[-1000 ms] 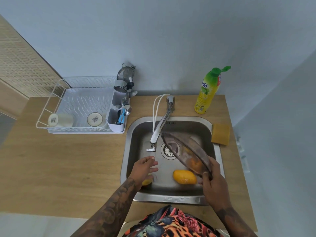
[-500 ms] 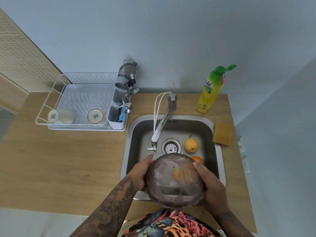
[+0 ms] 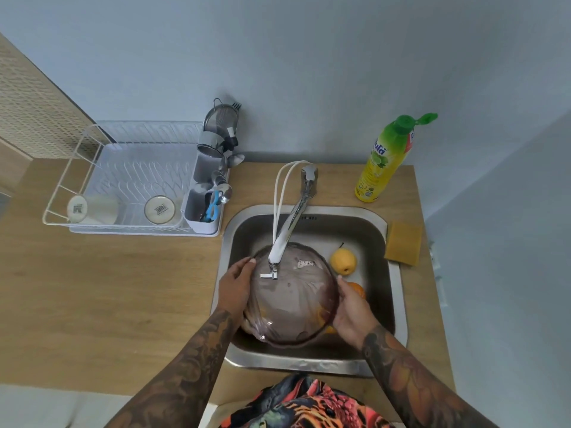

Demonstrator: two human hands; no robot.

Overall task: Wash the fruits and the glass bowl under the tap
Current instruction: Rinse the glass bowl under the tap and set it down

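Note:
A tinted glass bowl [image 3: 293, 298] is held over the steel sink [image 3: 392, 298], right under the tap spout [image 3: 273, 267]. My left hand [image 3: 236, 285] grips its left rim and my right hand [image 3: 352, 307] grips its right rim. A yellow pear [image 3: 343, 261] lies on the sink floor at the back right. An orange [image 3: 357, 288] shows just behind my right hand. Another orange-yellow fruit shows dimly through the bowl's glass. I cannot tell whether water is running.
A white dish rack [image 3: 129, 180] with two cups and a cutlery holder stands on the wooden counter at the left. A yellow dish-soap bottle [image 3: 386, 159] stands behind the sink, and a sponge [image 3: 403, 247] lies on its right edge.
The bowl was tilted in my right hand alone over the fruits; my left hand joined, and both hands carried it forward under the tap spout.

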